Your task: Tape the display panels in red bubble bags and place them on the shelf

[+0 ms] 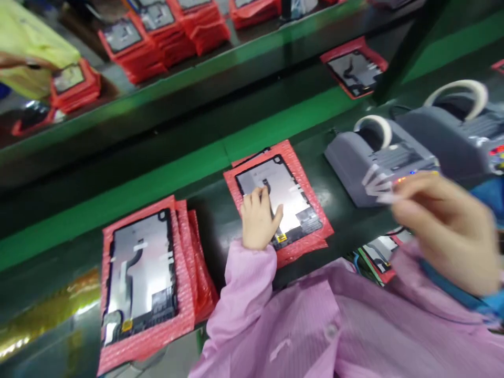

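My left hand [258,218] lies on the silvery back of a tablet screen panel [289,205], its fingers over a dark ribbon cable and its thumb spread apart. That panel rests on pink bubble-wrap pouches [309,184] in front of me. At the right, my right hand [449,231] is raised and blurred, with thumb and forefinger pinching a short strip of whitish tape [386,198]. Close behind the strip stands a grey tape dispenser [350,168] carrying a roll of pale tape [378,126].
A stack of pouches with another panel [145,273] on top stands at the left. A second dispenser [444,136] is at the far right. Across the bench, a shelf carries red pouch stacks [142,55]; a co-worker in yellow [29,47] reaches there. One panel [354,71] lies by a dark post.
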Motion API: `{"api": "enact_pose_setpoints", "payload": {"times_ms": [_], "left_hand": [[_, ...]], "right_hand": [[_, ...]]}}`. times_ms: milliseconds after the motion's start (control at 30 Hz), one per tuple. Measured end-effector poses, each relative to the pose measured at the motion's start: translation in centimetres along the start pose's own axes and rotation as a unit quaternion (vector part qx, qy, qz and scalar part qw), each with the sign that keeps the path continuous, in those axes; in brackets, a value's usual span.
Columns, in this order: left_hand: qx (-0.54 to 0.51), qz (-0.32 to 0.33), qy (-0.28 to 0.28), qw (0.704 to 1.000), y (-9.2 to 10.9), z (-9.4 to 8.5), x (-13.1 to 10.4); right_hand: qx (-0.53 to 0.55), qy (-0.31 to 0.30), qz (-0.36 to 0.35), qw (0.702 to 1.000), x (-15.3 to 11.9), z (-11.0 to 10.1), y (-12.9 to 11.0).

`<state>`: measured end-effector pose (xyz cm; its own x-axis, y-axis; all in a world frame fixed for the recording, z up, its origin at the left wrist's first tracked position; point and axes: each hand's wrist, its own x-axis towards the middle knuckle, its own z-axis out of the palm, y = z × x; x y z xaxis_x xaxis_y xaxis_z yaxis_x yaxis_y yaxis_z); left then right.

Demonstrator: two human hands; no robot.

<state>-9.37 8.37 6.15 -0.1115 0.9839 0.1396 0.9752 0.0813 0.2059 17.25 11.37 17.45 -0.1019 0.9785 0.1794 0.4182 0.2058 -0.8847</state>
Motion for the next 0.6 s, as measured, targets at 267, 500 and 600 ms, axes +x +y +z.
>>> {"api": "enact_pose_setpoints", "payload": {"times_ms": [267,500,600], "left_hand": [[-0.004,-0.013,0.009,1.0,0.4,0.1,-0.1],[-0.013,-0.008,-0.004,1.0,0.4,-0.1,-0.1],[-0.011,-0.007,-0.003,1.0,0.4,-0.2,-0.1]], "right_hand": [[-0.168,-0.284,-0.088,0.94,10.3,18.3,2.9],[-0.221,-0.309,-0.099,0.92,10.8,19.5,4.0],[-0.238,-0.314,-0.087,0.915,11.0,19.7,3.7]]}}
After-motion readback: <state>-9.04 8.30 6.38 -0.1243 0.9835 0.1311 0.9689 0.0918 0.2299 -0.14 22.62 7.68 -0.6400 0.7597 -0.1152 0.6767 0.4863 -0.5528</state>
